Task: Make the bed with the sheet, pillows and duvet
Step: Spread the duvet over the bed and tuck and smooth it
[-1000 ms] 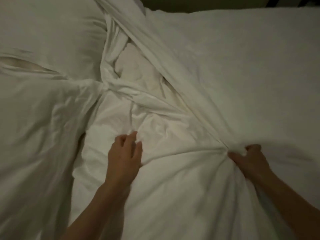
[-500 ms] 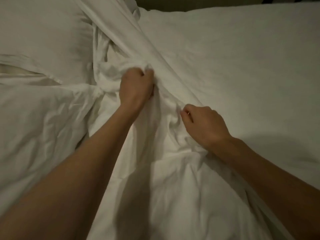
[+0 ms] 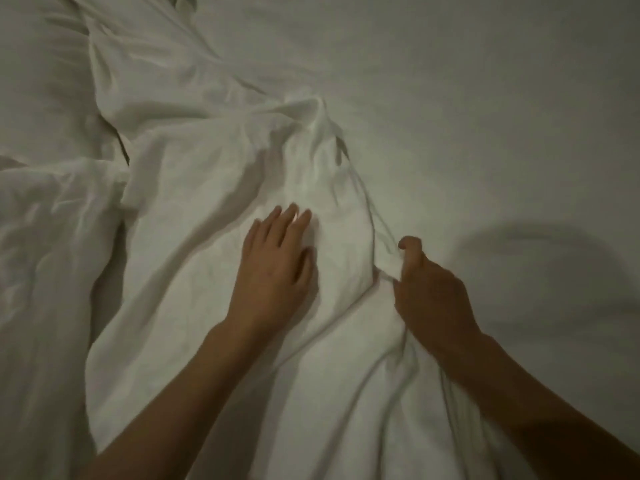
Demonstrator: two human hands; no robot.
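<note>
A crumpled white sheet (image 3: 214, 209) lies bunched across the bed, its heaped ridge running from the upper left of the view down toward the person at the lower middle; its loose edge trails along the right side of the heap, where it meets the smooth bed surface (image 3: 485, 116). The left hand (image 3: 273, 268) rests flat on the heap, fingers straight and spread, pressing the cloth down; the right hand (image 3: 433, 292), just beside it and apart from it, has thumb and fingers curled round a fold of that edge, pinching it (how much cloth sits inside the grip cannot be told). The ridge points away from both hands toward the far left, so the bulk of the cloth lies ahead of and left of the left hand, while the free edge is the right hand's to draw; a pull toward the right, over the smooth area, looks the likely way to spread it, with the left hand nearer the bulk. A pillow (image 3: 41, 64) sits at the upper left, partly under folds; a shadow (image 3: 540, 258) falls on the bed to the right.
</note>
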